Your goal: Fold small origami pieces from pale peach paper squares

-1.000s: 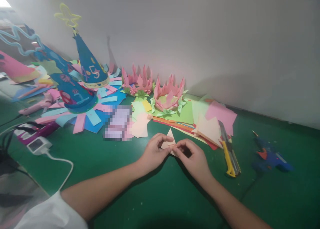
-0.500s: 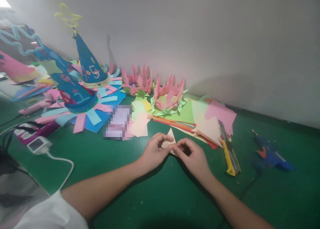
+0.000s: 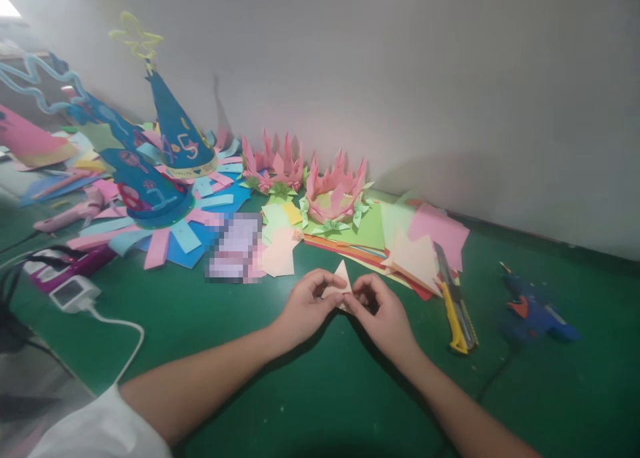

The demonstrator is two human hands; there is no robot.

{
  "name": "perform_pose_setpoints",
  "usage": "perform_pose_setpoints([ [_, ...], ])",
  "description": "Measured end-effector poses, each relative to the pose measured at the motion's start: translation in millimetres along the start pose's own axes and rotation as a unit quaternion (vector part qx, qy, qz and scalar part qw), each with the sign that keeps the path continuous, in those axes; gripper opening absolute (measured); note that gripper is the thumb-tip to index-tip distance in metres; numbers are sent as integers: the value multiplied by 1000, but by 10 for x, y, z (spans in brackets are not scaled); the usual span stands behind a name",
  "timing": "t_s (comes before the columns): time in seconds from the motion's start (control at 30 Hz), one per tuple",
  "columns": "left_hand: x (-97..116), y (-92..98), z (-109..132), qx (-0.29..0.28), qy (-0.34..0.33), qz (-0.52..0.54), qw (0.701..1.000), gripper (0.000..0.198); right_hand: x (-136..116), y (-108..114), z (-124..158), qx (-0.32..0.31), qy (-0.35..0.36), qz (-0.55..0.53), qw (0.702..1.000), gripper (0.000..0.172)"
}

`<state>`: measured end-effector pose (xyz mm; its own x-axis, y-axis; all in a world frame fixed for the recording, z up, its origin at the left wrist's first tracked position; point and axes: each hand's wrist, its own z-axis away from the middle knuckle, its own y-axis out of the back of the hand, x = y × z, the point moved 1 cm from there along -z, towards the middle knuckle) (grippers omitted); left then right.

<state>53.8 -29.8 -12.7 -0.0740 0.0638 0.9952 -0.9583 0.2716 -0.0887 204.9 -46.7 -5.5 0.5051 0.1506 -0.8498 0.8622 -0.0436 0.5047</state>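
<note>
A small folded piece of pale peach paper (image 3: 342,276) is between my two hands, one pointed corner standing up above the fingers. My left hand (image 3: 314,306) grips its left side, thumb below and fingers curled over the front. With thumb and forefinger, my right hand (image 3: 383,309) pinches the lower right edge. The thumbs nearly meet at the bottom of the paper, and the fingers hide much of its lower part. Behind the hands lies a stack of coloured paper (image 3: 345,243), with a pink paper crown (image 3: 336,201) on top.
Right of my hands lie a yellow utility knife (image 3: 457,311) and a blue glue gun (image 3: 543,311). Blue cone hats (image 3: 180,125) and paper strips crowd the left. A blurred-out rectangle (image 3: 234,248), a white charger (image 3: 75,293) and its cable lie nearer. A wall (image 3: 425,78) closes the back.
Both hands keep hold of the folded paper, and the right fingers have shifted slightly along its edge. The whole view has moved a little.
</note>
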Motion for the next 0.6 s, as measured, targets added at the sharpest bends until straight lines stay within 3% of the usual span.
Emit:
perform_pose_setpoints([
  [0.2,-1,16,7,1,-11,-25,1000,12,-33,17,-15,-54,-11,-47,997,17],
  [0.6,22,8,29,-15,-25,-87,996,15,24,40,11,-64,-22,-81,994,18],
])
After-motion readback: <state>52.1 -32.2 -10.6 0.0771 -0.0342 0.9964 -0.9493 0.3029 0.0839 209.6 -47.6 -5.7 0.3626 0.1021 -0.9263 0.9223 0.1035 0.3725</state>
